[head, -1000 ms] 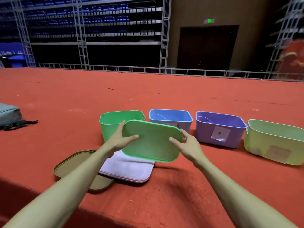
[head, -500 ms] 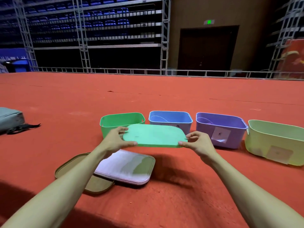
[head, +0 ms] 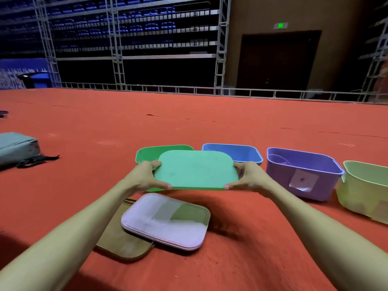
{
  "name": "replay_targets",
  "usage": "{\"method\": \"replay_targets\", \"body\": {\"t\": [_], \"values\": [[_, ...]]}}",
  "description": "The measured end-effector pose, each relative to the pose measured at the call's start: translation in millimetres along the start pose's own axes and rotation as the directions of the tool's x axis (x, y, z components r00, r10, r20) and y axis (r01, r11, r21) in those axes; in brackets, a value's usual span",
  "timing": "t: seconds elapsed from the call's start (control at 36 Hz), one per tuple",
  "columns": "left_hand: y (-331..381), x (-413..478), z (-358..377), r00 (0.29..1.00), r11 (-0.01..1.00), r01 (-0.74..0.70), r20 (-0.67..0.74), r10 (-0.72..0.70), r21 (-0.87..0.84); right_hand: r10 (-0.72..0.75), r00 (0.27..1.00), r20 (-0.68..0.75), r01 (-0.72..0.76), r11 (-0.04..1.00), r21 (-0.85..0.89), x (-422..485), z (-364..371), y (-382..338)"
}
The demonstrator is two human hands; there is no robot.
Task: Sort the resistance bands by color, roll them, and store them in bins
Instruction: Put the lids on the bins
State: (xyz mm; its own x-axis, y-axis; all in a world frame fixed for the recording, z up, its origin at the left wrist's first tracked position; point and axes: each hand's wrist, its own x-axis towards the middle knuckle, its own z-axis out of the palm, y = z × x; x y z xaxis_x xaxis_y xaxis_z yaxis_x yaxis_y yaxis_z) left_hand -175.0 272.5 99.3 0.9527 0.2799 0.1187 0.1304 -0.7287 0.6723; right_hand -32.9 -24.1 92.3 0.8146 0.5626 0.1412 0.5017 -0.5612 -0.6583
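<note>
A green lid (head: 196, 170) hangs flat in the air between my hands, in front of and partly over the green bin (head: 147, 153). My left hand (head: 144, 176) grips its left edge and my right hand (head: 248, 177) grips its right edge, thumbs on the near rim. To the right stand a blue bin (head: 237, 152), a purple bin (head: 302, 175) with a white label and a band inside, and a yellow-green bin (head: 363, 190). The lid hides the inside of the green bin.
On the red carpet near me lie a pale pink lid stack (head: 165, 221) and an olive-brown lid (head: 123, 242) partly under it. A grey bag (head: 16, 147) with black straps sits far left. A metal railing (head: 189, 90) borders the floor at the back.
The green lid went from tilted up facing me to lying flat, and both hands carried it a little forward toward the green bin.
</note>
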Motion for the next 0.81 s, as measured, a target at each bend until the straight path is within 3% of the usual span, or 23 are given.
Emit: {"method": "replay_targets", "body": {"t": [0.31, 0.53, 0.81], "values": [[-40, 61, -43, 0.992, 0.99, 0.094, -0.09, -0.085, 0.101, -0.045, 0.998, 0.05, 0.05, 0.993, -0.106, 113, 18, -36], [-73, 101, -59, 0.983, 0.979, 0.137, -0.141, -0.116, 0.153, 0.0, 1.0, 0.03, 0.004, 0.988, -0.157, 177, 52, -45], [-91, 130, -55, 0.977, 0.962, 0.211, -0.076, -0.2, 0.173, 0.008, 0.994, 0.105, 0.012, 0.981, -0.193, 215, 61, -39]]}}
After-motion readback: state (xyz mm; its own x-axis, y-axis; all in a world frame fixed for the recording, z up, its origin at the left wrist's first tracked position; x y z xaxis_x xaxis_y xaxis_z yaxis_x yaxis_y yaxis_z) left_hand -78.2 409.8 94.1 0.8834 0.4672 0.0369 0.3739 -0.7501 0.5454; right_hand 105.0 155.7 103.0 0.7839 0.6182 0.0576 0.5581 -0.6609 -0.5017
